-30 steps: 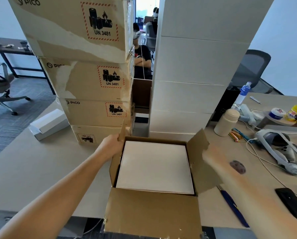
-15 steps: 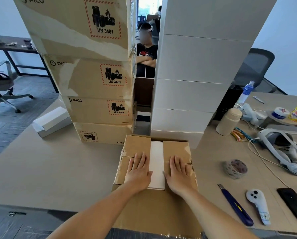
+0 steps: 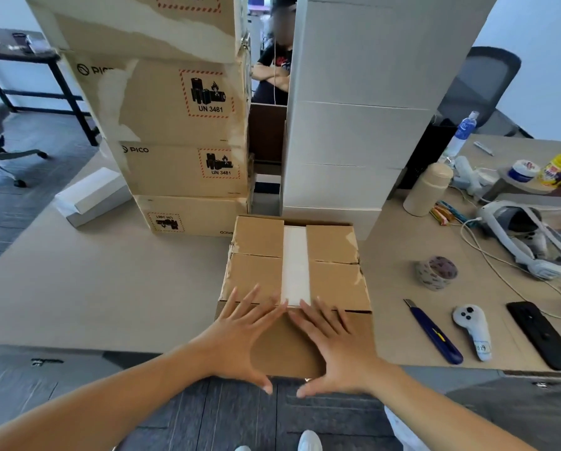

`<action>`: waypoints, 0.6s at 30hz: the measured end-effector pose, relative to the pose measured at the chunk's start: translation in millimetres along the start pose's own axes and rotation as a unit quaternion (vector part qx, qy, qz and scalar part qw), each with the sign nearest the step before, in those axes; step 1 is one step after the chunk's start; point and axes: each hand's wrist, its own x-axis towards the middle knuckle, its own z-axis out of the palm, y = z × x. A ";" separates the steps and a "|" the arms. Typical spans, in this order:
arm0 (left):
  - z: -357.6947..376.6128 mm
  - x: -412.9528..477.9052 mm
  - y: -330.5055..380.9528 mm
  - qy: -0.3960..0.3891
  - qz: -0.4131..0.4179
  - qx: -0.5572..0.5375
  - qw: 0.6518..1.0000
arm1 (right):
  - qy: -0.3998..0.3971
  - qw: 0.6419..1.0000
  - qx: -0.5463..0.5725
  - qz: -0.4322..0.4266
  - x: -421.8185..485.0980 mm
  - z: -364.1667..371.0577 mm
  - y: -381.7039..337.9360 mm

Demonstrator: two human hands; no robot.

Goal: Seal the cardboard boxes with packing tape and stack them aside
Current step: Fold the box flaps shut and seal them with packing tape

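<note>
Cardboard box (image 3: 262, 275) sitting at near edge of table (image 3: 109, 288), flaps folded. Left hand (image 3: 240, 333) & right hand (image 3: 334, 340) pressing flat, fingers spread, gripping nothing — prob. holding flaps down for taping; tape roll (image 3: 435, 271) lying nearby, right.

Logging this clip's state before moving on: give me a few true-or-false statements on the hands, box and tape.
The left hand and right hand press flat on the cardboard box. True.
The tape roll is held in the right hand. False: it lies on the table, right of the box.
A white strip shows between the box's side flaps. True.
The utility knife lies on the box. False: it lies on the table beside the controller.
</note>
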 end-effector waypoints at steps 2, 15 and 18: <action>8.2 -2.4 0.8 -0.030 -0.004 0.021 0.999 | -0.002 1.000 -0.029 -0.002 -0.6 5.1 -4.2; -96.1 21.0 -22.4 -0.094 -0.019 -0.312 0.945 | -0.146 0.942 0.292 0.074 24.6 -96.8 18.0; -115.6 30.8 -30.0 0.025 -0.083 -0.271 0.959 | -0.022 0.967 0.230 0.110 37.7 -117.7 26.5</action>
